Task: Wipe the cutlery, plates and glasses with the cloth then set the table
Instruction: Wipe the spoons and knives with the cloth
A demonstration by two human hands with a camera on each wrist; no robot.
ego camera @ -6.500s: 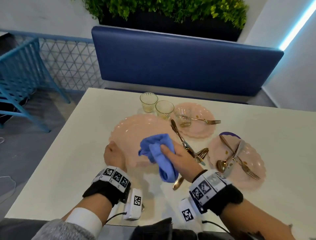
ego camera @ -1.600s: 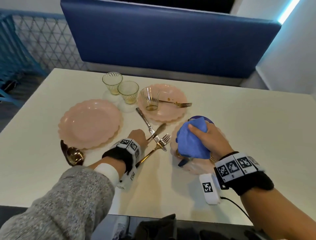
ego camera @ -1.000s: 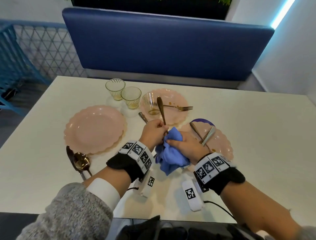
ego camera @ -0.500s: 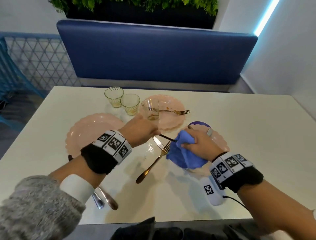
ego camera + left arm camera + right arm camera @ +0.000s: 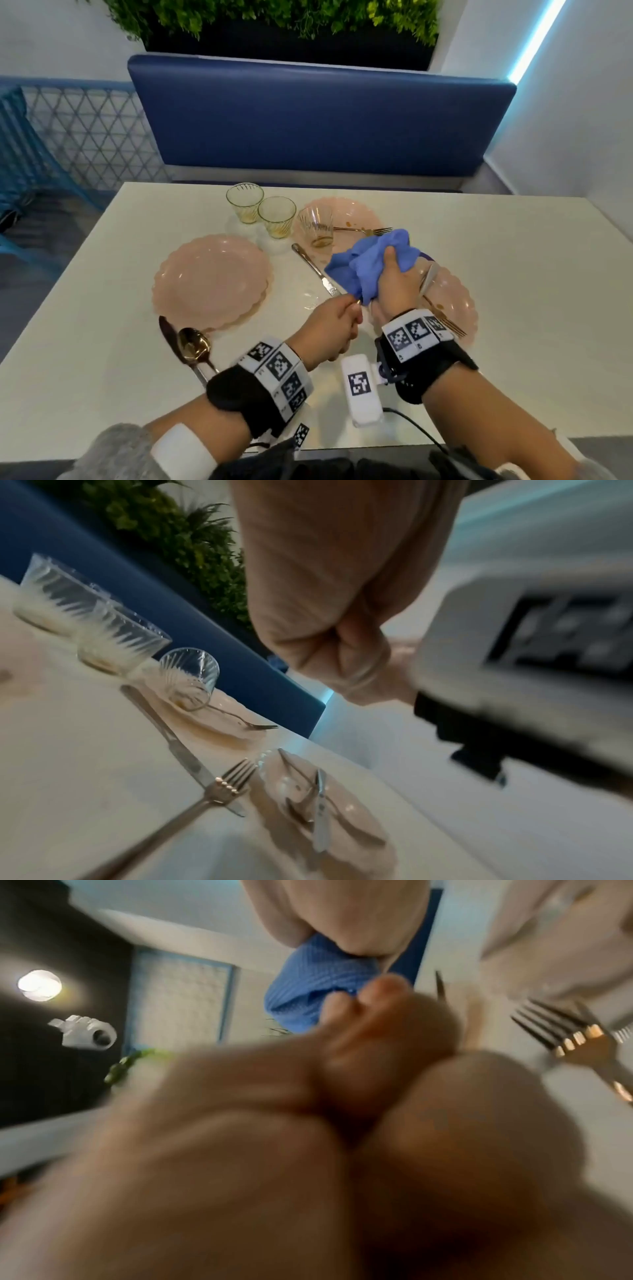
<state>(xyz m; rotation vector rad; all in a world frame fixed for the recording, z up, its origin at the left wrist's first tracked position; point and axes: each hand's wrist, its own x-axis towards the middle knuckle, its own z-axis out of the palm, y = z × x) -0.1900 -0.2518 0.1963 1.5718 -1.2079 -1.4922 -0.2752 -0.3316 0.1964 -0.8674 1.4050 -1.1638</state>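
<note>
Wiping is under way on one piece of cutlery (image 5: 358, 301), of which only a gold tip shows between the hands; whether it is a spoon, fork or knife I cannot tell. The left hand (image 5: 330, 330) pinches that near end with curled fingers, probably to steady it. The right hand (image 5: 394, 287) is curled tightly round the bunched blue cloth (image 5: 371, 265), which wraps the rest of the utensil, so one pull would rub every side. Both hands work above the white table (image 5: 513, 308), just in front of the person.

At the left, a clean-looking pink plate (image 5: 210, 281) lies apart, with a dark-handled knife (image 5: 168, 337) and a gold spoon (image 5: 193, 344) just beside its near rim. It looks like a place already set, kept away from the dirty things.

What seems to await wiping is clustered together:
- two yellowish glasses (image 5: 244, 202) and (image 5: 276, 217), touching or nearly so
- a third glass (image 5: 315, 226) with residue, standing on the stained far plate (image 5: 352, 214) beside a gold fork (image 5: 363, 230)
- a silver table knife (image 5: 315, 270) between the plates, its tip under the cloth
- a fork (image 5: 226, 785) lying across that knife's blade, seen from the left wrist
- the near right plate (image 5: 452, 305), carrying more cutlery
</note>
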